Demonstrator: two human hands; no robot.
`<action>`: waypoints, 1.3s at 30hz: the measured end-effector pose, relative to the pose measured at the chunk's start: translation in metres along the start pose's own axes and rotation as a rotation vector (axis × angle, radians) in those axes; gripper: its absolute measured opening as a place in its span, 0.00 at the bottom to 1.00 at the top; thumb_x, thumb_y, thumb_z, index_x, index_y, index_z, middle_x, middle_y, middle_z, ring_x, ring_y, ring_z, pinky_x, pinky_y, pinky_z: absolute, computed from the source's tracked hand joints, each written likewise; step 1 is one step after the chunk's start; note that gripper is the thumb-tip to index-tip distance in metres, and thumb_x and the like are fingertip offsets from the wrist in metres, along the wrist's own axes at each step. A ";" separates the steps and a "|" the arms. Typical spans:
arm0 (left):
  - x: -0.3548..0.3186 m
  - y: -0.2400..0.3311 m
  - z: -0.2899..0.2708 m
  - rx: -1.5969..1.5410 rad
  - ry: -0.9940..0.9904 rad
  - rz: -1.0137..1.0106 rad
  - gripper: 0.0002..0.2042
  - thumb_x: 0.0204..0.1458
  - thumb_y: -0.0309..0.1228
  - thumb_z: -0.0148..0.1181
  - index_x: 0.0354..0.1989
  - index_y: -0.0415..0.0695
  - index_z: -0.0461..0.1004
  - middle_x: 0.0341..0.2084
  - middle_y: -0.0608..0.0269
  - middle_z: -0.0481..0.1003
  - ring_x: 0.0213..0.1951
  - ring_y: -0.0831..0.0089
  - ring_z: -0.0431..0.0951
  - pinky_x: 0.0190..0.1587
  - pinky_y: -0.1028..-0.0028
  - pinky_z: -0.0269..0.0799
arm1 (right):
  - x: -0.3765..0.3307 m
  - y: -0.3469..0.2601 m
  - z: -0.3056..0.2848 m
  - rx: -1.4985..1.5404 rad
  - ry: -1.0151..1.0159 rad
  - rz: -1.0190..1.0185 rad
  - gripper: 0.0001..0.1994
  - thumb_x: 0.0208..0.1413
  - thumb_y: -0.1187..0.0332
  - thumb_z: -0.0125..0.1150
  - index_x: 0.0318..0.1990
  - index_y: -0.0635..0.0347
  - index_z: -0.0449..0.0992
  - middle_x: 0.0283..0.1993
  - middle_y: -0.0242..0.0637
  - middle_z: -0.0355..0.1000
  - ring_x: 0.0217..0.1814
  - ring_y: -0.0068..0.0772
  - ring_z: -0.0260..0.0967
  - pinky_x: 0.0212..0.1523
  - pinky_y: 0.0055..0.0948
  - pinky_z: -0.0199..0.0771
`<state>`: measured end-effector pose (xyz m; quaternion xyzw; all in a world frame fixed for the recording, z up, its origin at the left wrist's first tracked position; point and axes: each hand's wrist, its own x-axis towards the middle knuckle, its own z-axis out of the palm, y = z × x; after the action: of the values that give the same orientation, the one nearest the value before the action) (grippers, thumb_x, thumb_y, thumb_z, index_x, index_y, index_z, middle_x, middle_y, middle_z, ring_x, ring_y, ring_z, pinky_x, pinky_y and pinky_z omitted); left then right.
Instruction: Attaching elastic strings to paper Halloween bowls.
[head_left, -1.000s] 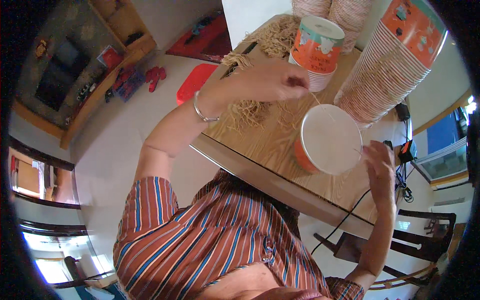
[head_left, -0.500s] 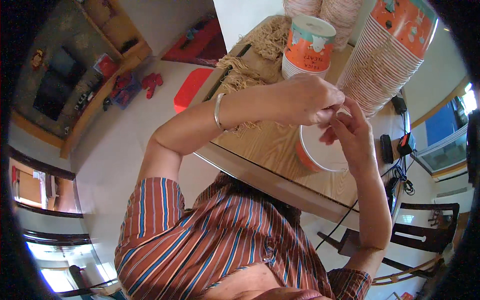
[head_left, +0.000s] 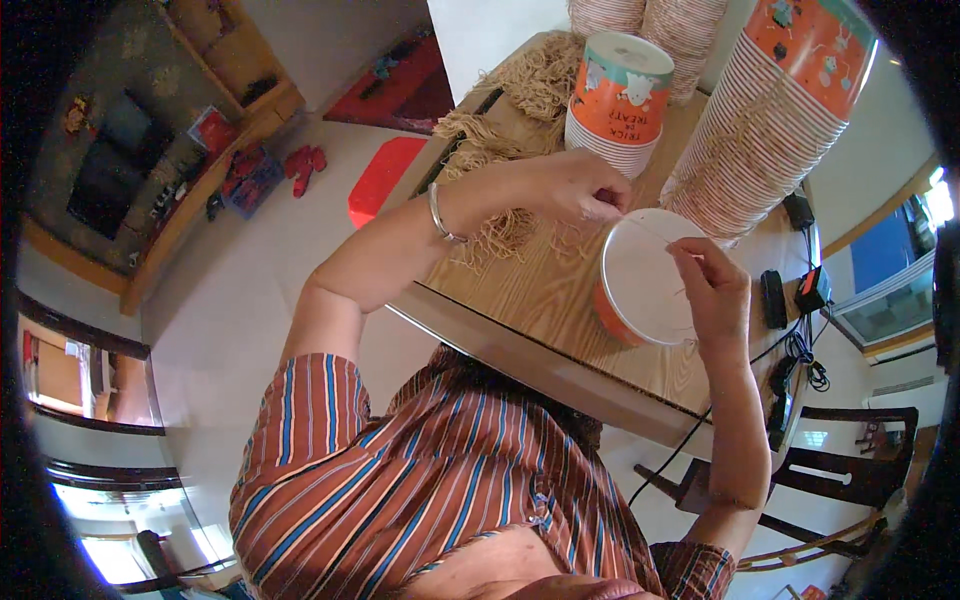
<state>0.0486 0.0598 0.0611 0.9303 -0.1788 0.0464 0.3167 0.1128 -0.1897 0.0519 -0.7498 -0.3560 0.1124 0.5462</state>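
Note:
An orange paper bucket (head_left: 618, 318) with a white inside stands on the table, its round opening facing up toward me. Above its far rim my left hand (head_left: 592, 190) is closed in a pinch. Over the bucket's right side, my right hand (head_left: 718, 292) pinches thumb against forefinger. A thin string (head_left: 650, 231) runs between the two hands across the opening, and a loose strand hangs by the right fingers. Bundles of tan string (head_left: 500, 235) lie on the table beyond my left forearm.
An upside-down stack of orange and teal buckets (head_left: 620, 105) stands behind my left hand. A taller leaning stack (head_left: 760, 130) rises at right, with more stacks at the back. Black cables and adapters (head_left: 800, 345) lie along the table's right edge. A red stool (head_left: 385, 175) is at left.
My hands were together above the bucket and have drawn apart, the left toward the left, the right lower. The string now shows stretched between them.

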 end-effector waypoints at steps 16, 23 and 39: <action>0.004 0.032 0.029 -0.419 0.028 0.078 0.17 0.60 0.42 0.49 0.43 0.40 0.75 0.39 0.65 0.75 0.45 0.75 0.71 0.50 0.72 0.66 | -0.013 -0.018 -0.008 0.184 0.084 0.066 0.04 0.57 0.72 0.57 0.35 0.61 0.78 0.27 0.19 0.69 0.27 0.08 0.57 0.26 0.13 0.56; -0.006 0.027 0.032 -0.624 0.030 -0.013 0.12 0.58 0.37 0.53 0.36 0.40 0.75 0.32 0.68 0.76 0.39 0.79 0.73 0.44 0.75 0.68 | -0.009 0.002 -0.014 0.111 0.010 0.081 0.05 0.56 0.72 0.58 0.38 0.61 0.77 0.28 0.24 0.70 0.27 0.13 0.61 0.28 0.16 0.62; 0.001 0.037 0.032 -0.181 0.044 -0.116 0.13 0.52 0.34 0.56 0.30 0.33 0.74 0.19 0.56 0.74 0.23 0.70 0.73 0.28 0.69 0.67 | -0.003 0.009 0.020 0.109 -0.157 0.166 0.07 0.56 0.71 0.56 0.41 0.59 0.75 0.24 0.32 0.74 0.21 0.17 0.67 0.19 0.21 0.67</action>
<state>0.0352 0.0127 0.0565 0.9055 -0.1213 0.0319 0.4054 0.1026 -0.1783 0.0354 -0.7347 -0.3278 0.2350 0.5455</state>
